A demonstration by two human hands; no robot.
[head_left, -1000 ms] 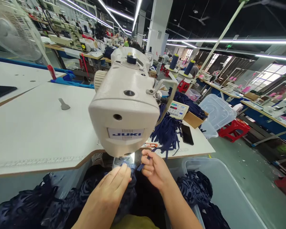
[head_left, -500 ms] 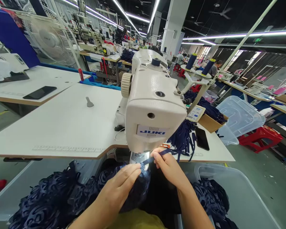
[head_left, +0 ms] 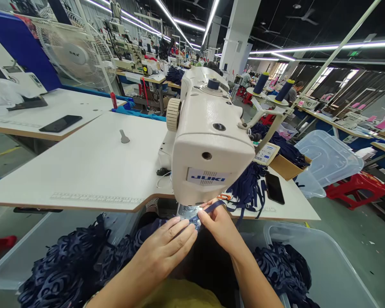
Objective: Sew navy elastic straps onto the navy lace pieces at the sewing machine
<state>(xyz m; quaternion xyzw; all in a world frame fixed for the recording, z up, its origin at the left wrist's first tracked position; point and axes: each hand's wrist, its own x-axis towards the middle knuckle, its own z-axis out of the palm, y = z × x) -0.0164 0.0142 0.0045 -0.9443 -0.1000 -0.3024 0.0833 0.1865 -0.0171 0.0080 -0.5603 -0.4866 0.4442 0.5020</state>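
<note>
A white JUKI sewing machine (head_left: 211,149) stands before me, and both hands work just under its head. My left hand (head_left: 171,244) is closed on navy lace fabric (head_left: 195,221), most of it covered by the fingers. My right hand (head_left: 221,224) pinches a narrow navy strap (head_left: 214,206) between thumb and fingers. The strap runs over the right hand and down onto the lace. Beside the right hand, a bundle of navy straps (head_left: 248,184) hangs over the table edge, with orange-handled snips (head_left: 224,196) partly hidden by the machine head.
A black phone (head_left: 275,188) lies right of the straps. On the white table (head_left: 93,171) is a small grey metal piece (head_left: 124,137). Below stand clear bins (head_left: 6,269) with navy lace pieces (head_left: 67,265). A red stool (head_left: 356,188) is at right.
My left hand has moved up closer to the machine head, now spread flatter over the lace. My right hand has shifted slightly down, and the lace hanging below the hands is less visible.
</note>
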